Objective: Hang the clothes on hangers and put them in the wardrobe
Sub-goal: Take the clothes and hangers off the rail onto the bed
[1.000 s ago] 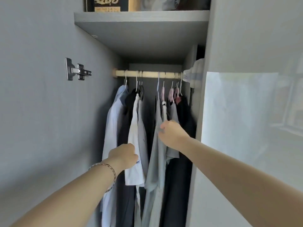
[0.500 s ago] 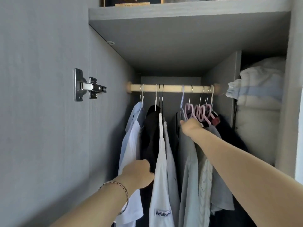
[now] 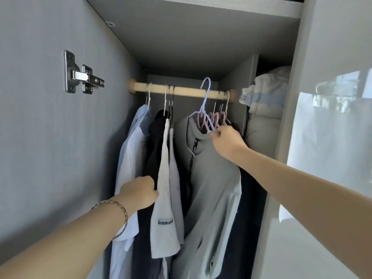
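- Rod: pale wooden bar across the wardrobe, my landmark for every entry below
- Already hung, below the rod's left half: pale blue shirt, dark garments, white T-shirt with a small logo; I count these as done
- Below the rod's right end: a bunch of pink hangers, packed close, with dark cloth under them
- Item in hand: grey T-shirt on a lilac hanger, hanging below the rod right of its middle; the hook stands raised above the bar and does not appear seated on it
- Right hand: below the rod's right end, fingers curled tight, pinching the lilac hanger's arm at the shirt's collar
- Left hand: well below the rod's left half, knuckles bent against the white T-shirt's edge; fingertips hidden behind the cloth, so I read it as a grip holding that shirt aside
- Beyond the rod's right end: folded bedding, no part of the task
- Progress, my judgement: late stage for this garment, only the seating of the hook left; I cannot tell whether more clothes wait out of view
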Tool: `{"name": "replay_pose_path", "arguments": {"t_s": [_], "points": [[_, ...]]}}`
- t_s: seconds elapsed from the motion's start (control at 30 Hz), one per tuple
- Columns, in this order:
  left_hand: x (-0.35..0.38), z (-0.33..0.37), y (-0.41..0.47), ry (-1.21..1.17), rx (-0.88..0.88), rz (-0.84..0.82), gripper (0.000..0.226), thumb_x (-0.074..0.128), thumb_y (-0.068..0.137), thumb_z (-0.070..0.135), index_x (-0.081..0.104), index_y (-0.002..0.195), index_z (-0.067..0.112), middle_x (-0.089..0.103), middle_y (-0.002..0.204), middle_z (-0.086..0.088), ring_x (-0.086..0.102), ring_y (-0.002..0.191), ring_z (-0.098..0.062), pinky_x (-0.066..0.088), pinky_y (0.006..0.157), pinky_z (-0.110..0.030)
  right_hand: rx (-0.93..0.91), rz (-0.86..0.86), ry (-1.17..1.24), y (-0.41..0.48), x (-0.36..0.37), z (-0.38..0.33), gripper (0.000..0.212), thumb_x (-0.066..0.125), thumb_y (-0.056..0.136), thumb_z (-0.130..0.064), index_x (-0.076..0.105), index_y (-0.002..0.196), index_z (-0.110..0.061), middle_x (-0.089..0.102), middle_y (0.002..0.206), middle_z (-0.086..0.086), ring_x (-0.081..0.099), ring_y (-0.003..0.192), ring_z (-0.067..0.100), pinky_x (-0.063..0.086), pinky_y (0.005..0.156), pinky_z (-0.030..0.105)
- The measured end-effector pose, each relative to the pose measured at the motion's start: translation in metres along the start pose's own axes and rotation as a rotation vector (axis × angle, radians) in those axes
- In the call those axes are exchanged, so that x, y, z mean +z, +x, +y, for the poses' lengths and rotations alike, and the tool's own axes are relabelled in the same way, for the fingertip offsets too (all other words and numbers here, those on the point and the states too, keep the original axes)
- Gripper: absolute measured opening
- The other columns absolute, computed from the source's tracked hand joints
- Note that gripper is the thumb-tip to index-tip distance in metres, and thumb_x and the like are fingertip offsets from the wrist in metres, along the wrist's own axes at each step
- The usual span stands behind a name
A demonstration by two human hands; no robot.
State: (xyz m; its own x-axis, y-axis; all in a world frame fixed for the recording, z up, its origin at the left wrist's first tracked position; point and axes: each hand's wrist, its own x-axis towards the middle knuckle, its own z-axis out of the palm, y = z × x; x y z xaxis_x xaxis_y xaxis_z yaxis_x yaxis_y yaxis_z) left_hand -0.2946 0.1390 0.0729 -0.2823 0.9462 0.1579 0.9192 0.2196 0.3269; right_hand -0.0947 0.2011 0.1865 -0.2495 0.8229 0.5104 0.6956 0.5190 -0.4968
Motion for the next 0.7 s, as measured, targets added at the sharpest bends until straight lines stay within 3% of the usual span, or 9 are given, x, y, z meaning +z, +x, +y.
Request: {"name": "replay_pose_path", "arguments": {"t_s": [0.13,0.2,0.27,0.3,0.37,0.43,0.63,0.7], "points": [[0.013,0.024,-0.037,0.114,0.004,0.008,0.035,0.040,0.090,0.015,0.028,0.057,0.016,0.034,0.058,0.004,0.032,0.051,-0.011,0.025,0.048,-0.023,0.009,-0.051,0.025,-0.071,-0.015,0.021,0.020,0.035,0.098,-0.015,0.049,0.111,-0.007,0.051,0.088,0.005,0.047,0.071,0.021,0.036,0.059,0.024],[0.026,0.036,-0.057,0.112,0.002,-0.002,0.035,0.040,0.093,0.020,0.031,0.059,0.016,0.039,0.062,0.005,0.037,0.054,-0.011,0.029,0.050,-0.023,0.085,-0.110,0.023,-0.107,-0.024,0.033,0.013,0.036,0.095,-0.012,0.047,0.088,-0.011,0.047,0.075,0.002,0.042,0.060,0.019,0.034,0.053,0.023],[0.042,0.051,-0.079,0.118,0.011,-0.035,0.030,0.040,0.093,0.023,0.039,0.064,0.017,0.049,0.071,0.005,0.046,0.064,-0.013,0.035,0.056,-0.023,0.160,-0.157,-0.011,-0.145,-0.036,0.046,0.025,0.038,0.093,-0.011,0.037,0.068,-0.013,0.040,0.064,0.001,0.035,0.051,0.016,0.026,0.044,0.023],[0.051,0.061,-0.091,0.124,0.023,-0.049,0.028,0.042,0.092,0.022,0.041,0.064,0.017,0.052,0.075,0.004,0.049,0.068,-0.015,0.036,0.058,-0.023,0.180,-0.187,-0.020,-0.166,-0.043,0.054,0.023,0.038,0.092,-0.011,0.039,0.069,-0.012,0.041,0.064,0.001,0.036,0.051,0.016,0.027,0.043,0.023],[0.069,0.082,-0.114,0.131,0.068,-0.079,0.031,0.044,0.090,0.020,0.038,0.060,0.018,0.050,0.074,0.002,0.049,0.073,-0.020,0.037,0.063,-0.025,0.196,-0.253,-0.042,-0.209,-0.055,0.069,0.015,0.036,0.093,-0.012,0.051,0.091,-0.008,0.052,0.076,0.005,0.044,0.058,0.020,0.033,0.048,0.023],[0.086,0.102,-0.137,0.107,0.133,-0.135,0.032,0.043,0.090,0.021,0.036,0.059,0.018,0.047,0.068,0.002,0.050,0.072,-0.022,0.040,0.068,-0.027,0.206,-0.294,-0.069,-0.254,-0.064,0.084,0.023,0.036,0.094,-0.015,0.050,0.110,-0.007,0.061,0.094,0.012,0.049,0.064,0.025,0.037,0.052,0.025],[0.141,0.155,-0.205,0.030,0.315,-0.301,0.035,0.040,0.091,0.018,0.033,0.057,0.015,0.041,0.057,0.001,0.038,0.055,-0.017,0.027,0.055,-0.025,0.368,-0.263,-0.197,-0.381,-0.103,0.114,0.019,0.038,0.095,-0.020,0.048,0.108,-0.011,0.053,0.081,0.006,0.044,0.060,0.023,0.033,0.049,0.026],[0.164,0.171,-0.230,0.009,0.394,-0.351,0.035,0.042,0.090,0.019,0.033,0.056,0.015,0.043,0.057,0.001,0.042,0.056,-0.018,0.027,0.055,-0.025,0.464,-0.239,-0.194,-0.425,-0.116,0.122,0.018,0.040,0.094,-0.019,0.048,0.109,-0.011,0.053,0.082,0.005,0.044,0.060,0.021,0.034,0.051,0.027]]}}
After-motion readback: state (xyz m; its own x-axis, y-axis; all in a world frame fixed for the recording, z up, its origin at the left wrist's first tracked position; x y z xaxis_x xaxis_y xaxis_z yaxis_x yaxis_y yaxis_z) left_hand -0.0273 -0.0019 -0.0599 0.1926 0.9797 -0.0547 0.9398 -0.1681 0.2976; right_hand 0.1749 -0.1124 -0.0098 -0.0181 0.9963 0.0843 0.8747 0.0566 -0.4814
